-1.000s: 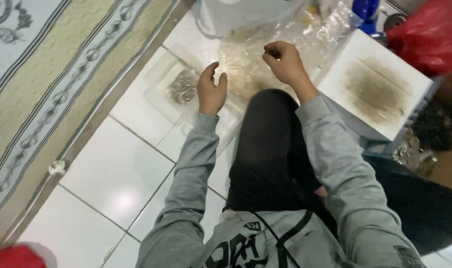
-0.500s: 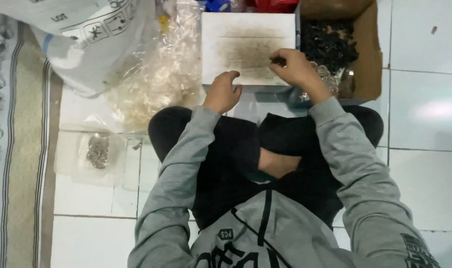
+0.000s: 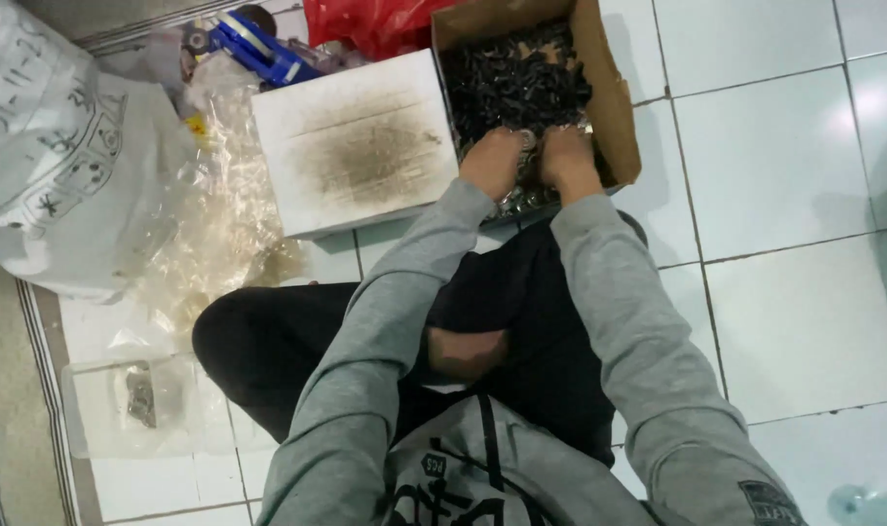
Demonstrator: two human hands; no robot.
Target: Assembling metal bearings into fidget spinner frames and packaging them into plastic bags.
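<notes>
White tiled floor; left hand, right hand half-buried, grip unclear, in boxed dark parts.

Both hands, left hand beside right hand, reach into the cardboard box of small metal parts (on the floor). A flat board lies left of it, plastic bags further left.

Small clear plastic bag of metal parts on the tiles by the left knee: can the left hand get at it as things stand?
Probably yes. The small clear plastic bag lies uncovered, but the left hand is buried in the brown cardboard box and must withdraw first.
</notes>
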